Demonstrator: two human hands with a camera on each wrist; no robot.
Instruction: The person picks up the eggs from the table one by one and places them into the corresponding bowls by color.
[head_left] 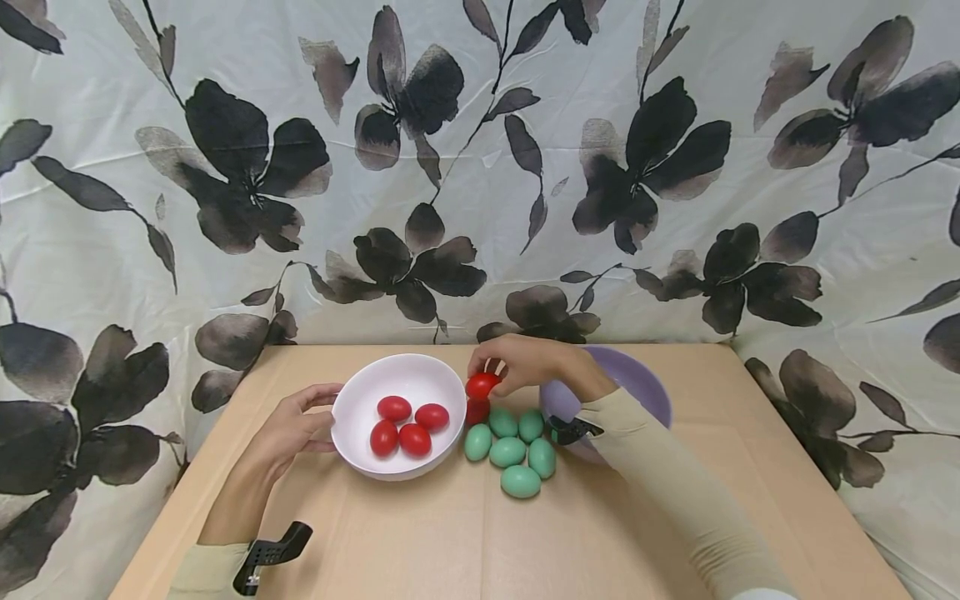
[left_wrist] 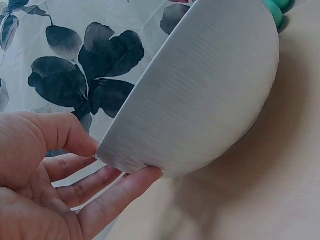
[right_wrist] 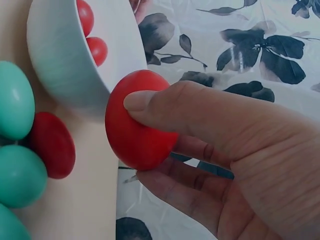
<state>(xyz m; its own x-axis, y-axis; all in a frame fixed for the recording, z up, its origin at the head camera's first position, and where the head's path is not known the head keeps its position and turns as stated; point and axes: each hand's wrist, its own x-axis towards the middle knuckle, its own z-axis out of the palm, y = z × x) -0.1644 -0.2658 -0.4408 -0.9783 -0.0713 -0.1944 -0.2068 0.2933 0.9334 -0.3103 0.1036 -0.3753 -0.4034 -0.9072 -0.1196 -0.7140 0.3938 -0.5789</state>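
My right hand [head_left: 519, 363] pinches a red egg [right_wrist: 140, 120] between thumb and fingers, just right of the white bowl's rim. Another red egg [right_wrist: 52, 145] lies on the table below it, beside several green eggs [head_left: 507, 452]. The white bowl [left_wrist: 200, 95] stands left of centre with several red eggs [head_left: 415, 440] in it. At the bowl's left side, my left hand [head_left: 295, 427] holds the rim, thumb at the edge and fingers against the outer wall.
A purple bowl [head_left: 645, 387] stands at the back right, partly covered by my right forearm. The light wooden table [head_left: 420, 542] ends at a hanging white cloth [head_left: 525, 208] with dark flowers. Dark wrist straps [head_left: 272, 553] sit on both wrists.
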